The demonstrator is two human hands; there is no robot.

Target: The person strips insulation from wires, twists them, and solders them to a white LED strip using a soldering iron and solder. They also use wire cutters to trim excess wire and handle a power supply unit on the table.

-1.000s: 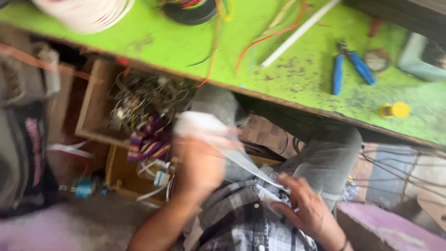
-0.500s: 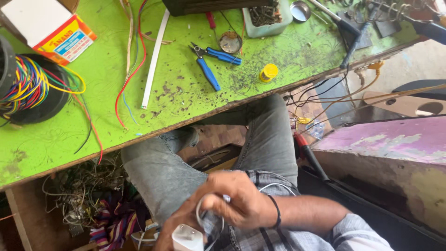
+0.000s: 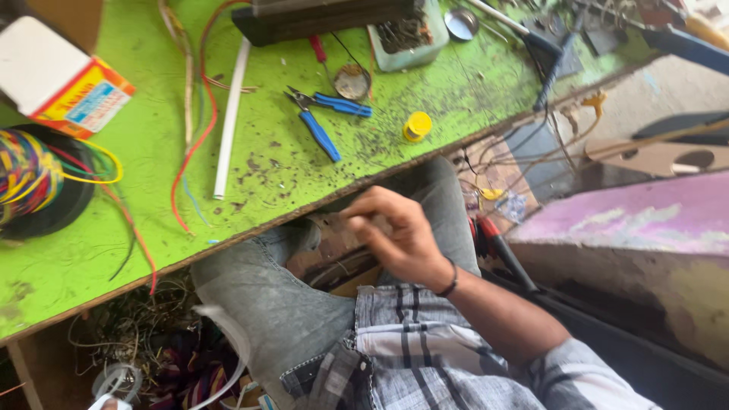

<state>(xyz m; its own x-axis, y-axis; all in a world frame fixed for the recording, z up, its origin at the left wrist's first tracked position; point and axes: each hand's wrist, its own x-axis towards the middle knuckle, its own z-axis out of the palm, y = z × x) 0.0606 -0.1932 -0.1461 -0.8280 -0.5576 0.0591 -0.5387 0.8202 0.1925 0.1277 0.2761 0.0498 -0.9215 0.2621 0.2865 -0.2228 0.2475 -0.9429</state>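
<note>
**Right hand raised over the lap, under the edge of a green workbench**

The right hand hovers above the person's lap, just below the front edge of the green workbench. Its fingers are curled loosely inward with thumb and forefinger drawn near each other; motion blur hides whether anything small is pinched between them, so I cannot tell. A dark band sits on the wrist. The left hand is out of view.

Low at the left, a white flat strip curves past the knee, above a tangle of wires in the open space under the bench.

Nearest on the bench top, a small yellow round cap stands close to the edge. Just beyond it lie blue-handled pliers, jaws pointing left, and a small round tin with a dull centre. A long white tube lies lengthwise, beside red and orange wires trailing toward the edge.

At the far left corner sits a rectangular cardboard box: white top face, with a side panel in yellow, orange and red framing a pale blue label patch. Below it rests a black spool of many-coloured wire. At the back stands a pale green tray of dark small parts.

To the right, apart from the bench, is a worn purple-painted surface.
</note>
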